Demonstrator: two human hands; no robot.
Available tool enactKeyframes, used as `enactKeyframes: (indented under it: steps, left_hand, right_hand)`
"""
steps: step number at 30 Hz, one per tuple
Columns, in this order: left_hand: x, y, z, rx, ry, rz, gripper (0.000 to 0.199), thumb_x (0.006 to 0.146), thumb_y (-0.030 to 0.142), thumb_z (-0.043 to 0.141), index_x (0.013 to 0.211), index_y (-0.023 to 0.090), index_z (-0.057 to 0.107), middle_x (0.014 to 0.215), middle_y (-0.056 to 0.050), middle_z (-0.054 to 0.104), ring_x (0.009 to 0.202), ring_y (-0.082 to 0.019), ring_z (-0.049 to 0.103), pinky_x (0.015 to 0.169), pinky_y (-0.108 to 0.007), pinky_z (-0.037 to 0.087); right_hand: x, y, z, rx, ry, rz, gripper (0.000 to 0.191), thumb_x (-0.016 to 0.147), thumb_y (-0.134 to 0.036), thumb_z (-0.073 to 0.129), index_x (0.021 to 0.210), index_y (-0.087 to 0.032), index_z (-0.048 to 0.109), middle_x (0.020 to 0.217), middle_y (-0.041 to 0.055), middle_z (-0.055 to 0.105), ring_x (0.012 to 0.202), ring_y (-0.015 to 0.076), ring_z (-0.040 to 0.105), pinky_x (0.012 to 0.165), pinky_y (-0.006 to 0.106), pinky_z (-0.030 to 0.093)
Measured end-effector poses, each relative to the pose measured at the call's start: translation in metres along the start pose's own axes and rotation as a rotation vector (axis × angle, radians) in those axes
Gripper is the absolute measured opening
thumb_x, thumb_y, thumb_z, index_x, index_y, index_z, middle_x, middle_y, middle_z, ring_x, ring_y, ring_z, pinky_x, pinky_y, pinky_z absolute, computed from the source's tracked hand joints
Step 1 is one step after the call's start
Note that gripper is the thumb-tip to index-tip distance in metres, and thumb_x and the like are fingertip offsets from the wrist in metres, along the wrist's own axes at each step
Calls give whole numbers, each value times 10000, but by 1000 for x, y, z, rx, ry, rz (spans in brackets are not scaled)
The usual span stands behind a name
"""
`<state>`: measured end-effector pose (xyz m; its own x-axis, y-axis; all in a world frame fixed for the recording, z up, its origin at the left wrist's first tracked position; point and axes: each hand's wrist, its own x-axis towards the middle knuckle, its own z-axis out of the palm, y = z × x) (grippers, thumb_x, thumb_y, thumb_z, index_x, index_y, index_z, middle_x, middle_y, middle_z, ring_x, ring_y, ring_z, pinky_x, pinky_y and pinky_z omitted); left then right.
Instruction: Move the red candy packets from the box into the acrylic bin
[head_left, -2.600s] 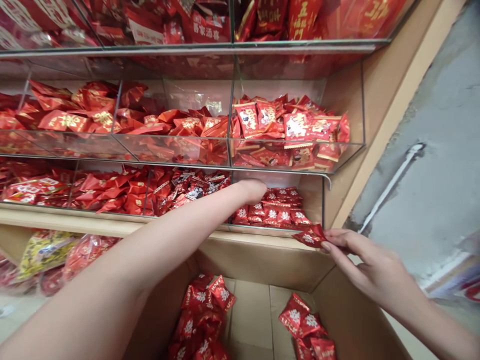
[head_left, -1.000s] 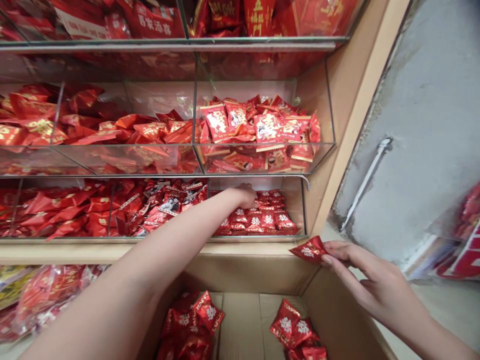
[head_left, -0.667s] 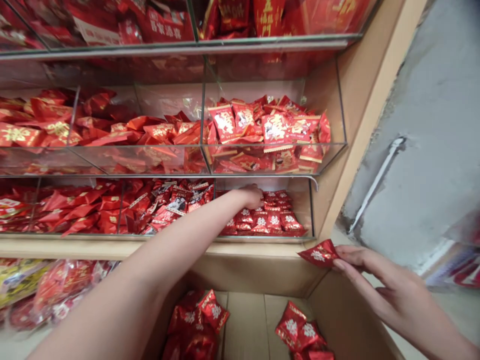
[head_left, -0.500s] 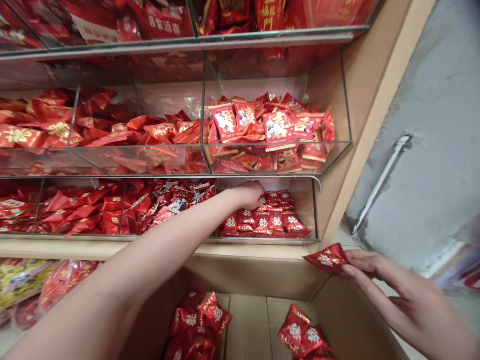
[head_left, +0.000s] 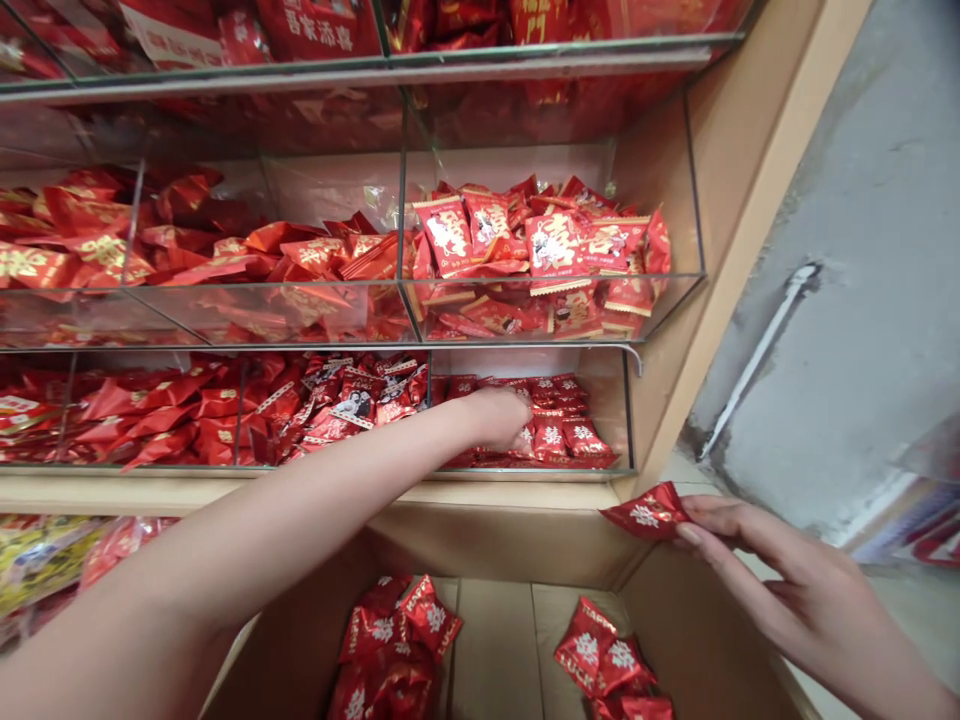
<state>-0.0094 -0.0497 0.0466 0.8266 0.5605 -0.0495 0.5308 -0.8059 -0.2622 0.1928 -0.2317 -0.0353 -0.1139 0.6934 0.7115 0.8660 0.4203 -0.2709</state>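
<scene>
My left hand [head_left: 501,418] reaches into the right-end compartment of the lower shelf, over rows of small red packets [head_left: 551,437]. Its fingers point down and are mostly hidden, so what they hold, if anything, does not show. Between the thumb and fingers of my right hand [head_left: 780,570] is one red packet [head_left: 646,512], pinched by its right end above the right wall of a cardboard box [head_left: 495,640]. Inside the box lie two groups of similar packets, one at the left [head_left: 390,650] and one at the right [head_left: 611,660].
Clear dividers and a clear front panel [head_left: 555,310] bound the middle shelf, which holds more red packets [head_left: 559,250]. A wooden side post [head_left: 720,260] stands right of the shelves, beside a grey wall [head_left: 877,300]. Yellow and red bags [head_left: 45,565] lie at the lower left.
My left hand has moved slightly down and toward the front of the compartment, uncovering packets behind it. My right hand still pinches its packet, shifted slightly left. The view has shifted a little.
</scene>
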Motion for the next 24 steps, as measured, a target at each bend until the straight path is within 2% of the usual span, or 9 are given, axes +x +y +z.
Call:
enactKeyframes:
  steps: [4,8,12,15,19,21,24]
  left_hand:
    - [1,6,-1,72,-40,-2,348,745,330,538,1004,105,595,1077,-149,575,1040,-289,446,841,-364,378]
    - [2,7,-1,93,-30,-41,406,788,424,441,1004,114,590,1094,-139,565,1065,-301,398,822,-388,375]
    - [7,5,0,100,-10,-99,462,830,455,318,984,117,593,1032,-128,600,1056,-293,405,826,-411,354]
    - [11,6,1,111,-2,-143,451,835,433,315,907,105,615,963,-138,623,1032,-290,426,831,-421,341]
    - [17,4,1,123,16,-151,344,808,341,405,819,85,633,855,-153,638,995,-286,452,814,-388,357]
    - [21,-1,0,119,37,-140,274,789,279,434,816,99,639,896,-144,630,1017,-275,448,830,-358,354]
    - [28,-13,1,96,50,-141,239,770,244,450,867,135,640,984,-115,613,1010,-240,474,840,-306,357]
  right_hand:
    - [-2,1,0,6,-24,10,126,804,-278,471,824,-200,567,838,67,662,803,173,637,606,217,545]
    - [-4,2,0,16,-39,29,117,804,-276,474,828,-206,565,852,59,660,819,171,629,609,217,545]
    - [-6,3,1,59,-57,55,103,803,-261,481,827,-201,561,869,62,654,832,160,623,531,170,536]
    - [-8,3,1,67,-66,68,104,799,-261,487,828,-198,565,866,64,654,830,162,623,521,169,537]
    - [-11,5,0,64,-81,77,105,800,-251,486,847,-199,564,883,66,651,853,165,616,539,178,543]
    - [-13,5,-1,72,-84,81,101,801,-249,485,846,-200,561,888,66,649,863,165,612,563,186,549]
    - [-13,5,-2,101,-84,105,112,800,-259,485,846,-197,566,897,72,647,865,167,612,506,163,542]
